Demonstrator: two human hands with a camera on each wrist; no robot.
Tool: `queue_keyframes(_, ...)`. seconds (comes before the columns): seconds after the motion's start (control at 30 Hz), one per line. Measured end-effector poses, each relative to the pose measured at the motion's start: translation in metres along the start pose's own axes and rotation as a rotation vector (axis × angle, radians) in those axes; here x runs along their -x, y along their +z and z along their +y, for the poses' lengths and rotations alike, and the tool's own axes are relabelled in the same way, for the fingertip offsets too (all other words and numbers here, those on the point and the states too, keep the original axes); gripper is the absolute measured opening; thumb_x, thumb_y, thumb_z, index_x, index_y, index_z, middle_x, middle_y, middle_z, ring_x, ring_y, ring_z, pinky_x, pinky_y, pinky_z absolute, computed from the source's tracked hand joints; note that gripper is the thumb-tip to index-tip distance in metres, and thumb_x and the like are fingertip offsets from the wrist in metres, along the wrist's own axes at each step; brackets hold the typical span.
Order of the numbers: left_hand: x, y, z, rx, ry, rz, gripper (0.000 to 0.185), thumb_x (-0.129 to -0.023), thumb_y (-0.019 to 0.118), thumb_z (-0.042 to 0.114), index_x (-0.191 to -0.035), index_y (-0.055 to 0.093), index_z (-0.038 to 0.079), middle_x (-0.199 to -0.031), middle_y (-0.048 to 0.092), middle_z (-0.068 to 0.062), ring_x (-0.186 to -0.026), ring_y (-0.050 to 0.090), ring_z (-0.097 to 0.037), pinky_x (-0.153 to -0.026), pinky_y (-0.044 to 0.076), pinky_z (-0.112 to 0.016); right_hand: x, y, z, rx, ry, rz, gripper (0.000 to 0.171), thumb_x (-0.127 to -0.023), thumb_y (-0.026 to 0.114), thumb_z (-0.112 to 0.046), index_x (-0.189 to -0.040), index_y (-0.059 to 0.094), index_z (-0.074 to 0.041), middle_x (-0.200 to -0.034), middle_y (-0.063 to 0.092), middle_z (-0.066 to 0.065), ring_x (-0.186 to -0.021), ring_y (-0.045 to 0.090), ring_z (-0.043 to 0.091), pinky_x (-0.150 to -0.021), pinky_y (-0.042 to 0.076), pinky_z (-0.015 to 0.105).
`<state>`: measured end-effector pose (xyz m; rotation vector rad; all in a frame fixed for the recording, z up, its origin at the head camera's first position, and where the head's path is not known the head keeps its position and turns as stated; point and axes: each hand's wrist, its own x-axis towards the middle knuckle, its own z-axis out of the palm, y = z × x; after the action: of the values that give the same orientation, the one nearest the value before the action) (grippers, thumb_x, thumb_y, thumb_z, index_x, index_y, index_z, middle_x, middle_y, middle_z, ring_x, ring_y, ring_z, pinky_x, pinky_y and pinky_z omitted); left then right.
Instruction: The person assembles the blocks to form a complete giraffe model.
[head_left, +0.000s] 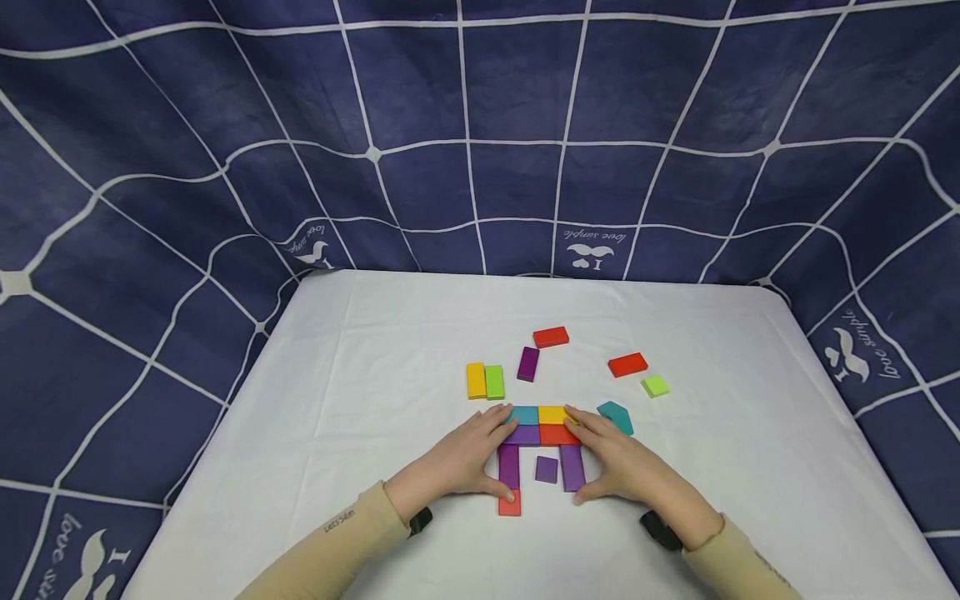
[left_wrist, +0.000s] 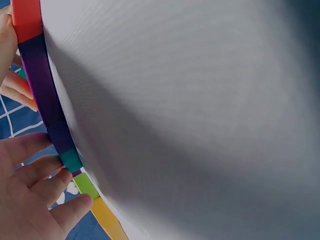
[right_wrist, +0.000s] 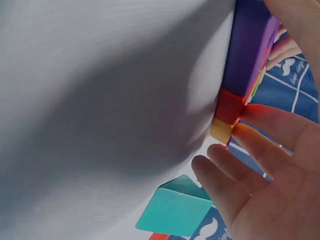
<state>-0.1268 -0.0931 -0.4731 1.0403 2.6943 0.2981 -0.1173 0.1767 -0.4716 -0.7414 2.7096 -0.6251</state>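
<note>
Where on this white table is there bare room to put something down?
The table's whole left side, left of the yellow and green blocks, is bare. So is the far strip behind the red block, and the right side beyond the lime square. The middle is crowded: both hands, left hand and right hand, flank the block figure.

"love simple" on backdrop cloth (head_left: 592, 250)
</note>
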Motion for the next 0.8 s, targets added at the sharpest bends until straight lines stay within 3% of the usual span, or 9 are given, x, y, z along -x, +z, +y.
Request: queue_keyframes(0.8,0.0000,0.0026,-0.0012,-0.012,0.008,0.015,0.104,-0.067,0.065,0.070,-0.145,0.033,0.008,-0.154,0.023,-0.009,-0.142,0.020,-0.023,-0.115,0.023,-0.039,0.0026,0.0011,-0.0007,0.051,-0.031,0.020,0.102,-0.058,0.083,-0.051,-0.140,0.042,-0.004,-0.152,0.028,0.007,-0.136,0.029,0.035,-0.099,0.042,0.054)
